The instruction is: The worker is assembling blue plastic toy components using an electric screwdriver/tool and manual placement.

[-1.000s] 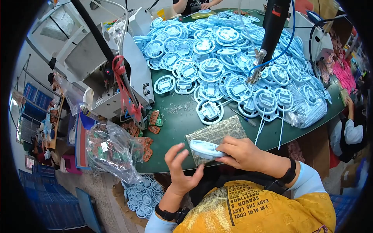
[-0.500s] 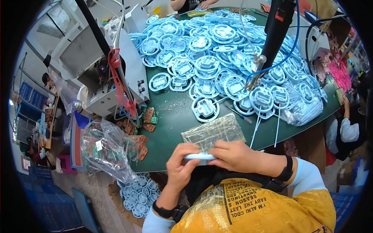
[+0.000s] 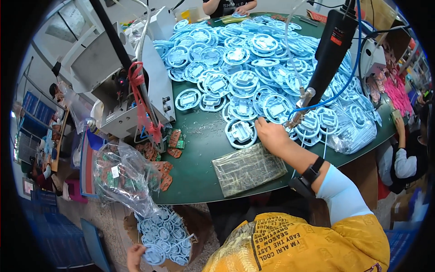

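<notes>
At the lower left, my left hand [image 3: 135, 256] is beside a carton of light-blue plastic parts. Its fingers are closed at the edge of a light-blue round plastic part [image 3: 154, 255] above the carton's contents. My right hand [image 3: 273, 137] reaches over the green table, its fingers bent together at the right rim of a light-blue round plastic shell [image 3: 240, 133]. The thumb is mostly hidden. Below that hand lies a flat rectangular block wrapped in clear tape [image 3: 247, 171]. A large heap of similar round shells [image 3: 235, 55] covers the far side.
A black electric screwdriver [image 3: 333, 52] hangs just right of my right hand, with a blue hose. At left are a grey machine [image 3: 131, 106], circuit boards [image 3: 174, 145] and a clear plastic bag [image 3: 122, 172]. The carton [image 3: 132, 226] stands below the table edge. Other people work across and at right.
My hands have parted from the light-blue part they held together before my body. The left went down to the carton; the right went forward to a shell on the table.
</notes>
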The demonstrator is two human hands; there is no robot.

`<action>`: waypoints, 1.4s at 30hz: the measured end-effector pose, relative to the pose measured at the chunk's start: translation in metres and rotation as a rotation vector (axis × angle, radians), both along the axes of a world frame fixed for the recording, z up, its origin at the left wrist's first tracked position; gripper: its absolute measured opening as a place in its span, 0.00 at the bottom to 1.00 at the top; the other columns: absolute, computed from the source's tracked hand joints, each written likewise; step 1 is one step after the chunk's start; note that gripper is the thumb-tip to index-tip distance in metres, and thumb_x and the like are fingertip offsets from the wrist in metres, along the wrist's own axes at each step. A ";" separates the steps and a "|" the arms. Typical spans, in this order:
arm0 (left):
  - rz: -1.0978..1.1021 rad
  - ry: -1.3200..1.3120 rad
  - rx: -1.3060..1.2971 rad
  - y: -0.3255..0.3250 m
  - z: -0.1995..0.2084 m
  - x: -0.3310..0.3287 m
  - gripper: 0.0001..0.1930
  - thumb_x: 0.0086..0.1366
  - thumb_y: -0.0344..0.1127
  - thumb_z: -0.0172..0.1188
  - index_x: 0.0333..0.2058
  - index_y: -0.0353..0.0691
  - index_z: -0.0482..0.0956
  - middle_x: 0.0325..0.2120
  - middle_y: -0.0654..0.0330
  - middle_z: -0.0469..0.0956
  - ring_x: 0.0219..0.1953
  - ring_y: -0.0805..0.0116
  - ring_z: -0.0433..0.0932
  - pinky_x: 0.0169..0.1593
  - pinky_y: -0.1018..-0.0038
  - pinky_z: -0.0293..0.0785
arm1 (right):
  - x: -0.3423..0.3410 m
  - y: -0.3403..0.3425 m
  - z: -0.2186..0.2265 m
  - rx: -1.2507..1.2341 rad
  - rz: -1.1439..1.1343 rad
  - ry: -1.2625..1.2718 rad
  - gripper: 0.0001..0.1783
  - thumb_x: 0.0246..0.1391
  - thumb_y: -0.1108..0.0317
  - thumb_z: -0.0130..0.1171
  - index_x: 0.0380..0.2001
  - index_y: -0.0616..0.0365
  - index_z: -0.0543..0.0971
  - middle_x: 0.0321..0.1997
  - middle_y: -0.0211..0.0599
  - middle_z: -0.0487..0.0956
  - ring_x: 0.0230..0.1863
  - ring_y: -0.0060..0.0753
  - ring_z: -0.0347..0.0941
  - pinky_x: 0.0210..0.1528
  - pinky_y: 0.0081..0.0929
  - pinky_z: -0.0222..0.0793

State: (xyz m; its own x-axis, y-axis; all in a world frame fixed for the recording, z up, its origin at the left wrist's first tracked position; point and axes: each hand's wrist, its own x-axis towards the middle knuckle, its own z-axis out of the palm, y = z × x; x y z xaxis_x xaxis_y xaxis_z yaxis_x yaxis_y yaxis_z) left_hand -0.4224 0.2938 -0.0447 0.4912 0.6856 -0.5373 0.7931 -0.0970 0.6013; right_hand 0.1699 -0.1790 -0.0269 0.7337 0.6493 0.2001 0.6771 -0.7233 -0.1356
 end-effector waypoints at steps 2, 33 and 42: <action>-0.041 0.203 0.065 0.006 -0.033 -0.036 0.05 0.56 0.28 0.65 0.30 0.34 0.80 0.21 0.65 0.78 0.24 0.76 0.73 0.30 0.75 0.69 | 0.018 0.006 -0.013 -0.067 0.033 -0.041 0.04 0.50 0.74 0.54 0.28 0.61 0.77 0.34 0.42 0.75 0.27 0.51 0.79 0.26 0.44 0.75; -0.988 -1.068 0.400 -0.289 0.068 0.386 0.22 0.43 0.25 0.72 0.42 0.37 0.81 0.38 0.56 0.80 0.39 0.55 0.77 0.42 0.66 0.75 | -0.118 -0.054 0.054 0.458 0.310 -0.081 0.05 0.48 0.74 0.62 0.27 0.60 0.75 0.22 0.33 0.70 0.21 0.33 0.72 0.21 0.29 0.67; -0.561 -0.781 -0.210 -0.284 0.066 0.385 0.12 0.63 0.29 0.62 0.45 0.32 0.79 0.31 0.59 0.81 0.32 0.74 0.77 0.38 0.77 0.73 | -0.007 -0.096 0.150 1.267 -0.173 -0.228 0.27 0.57 0.78 0.52 0.61 0.65 0.65 0.64 0.44 0.66 0.52 0.29 0.72 0.50 0.26 0.70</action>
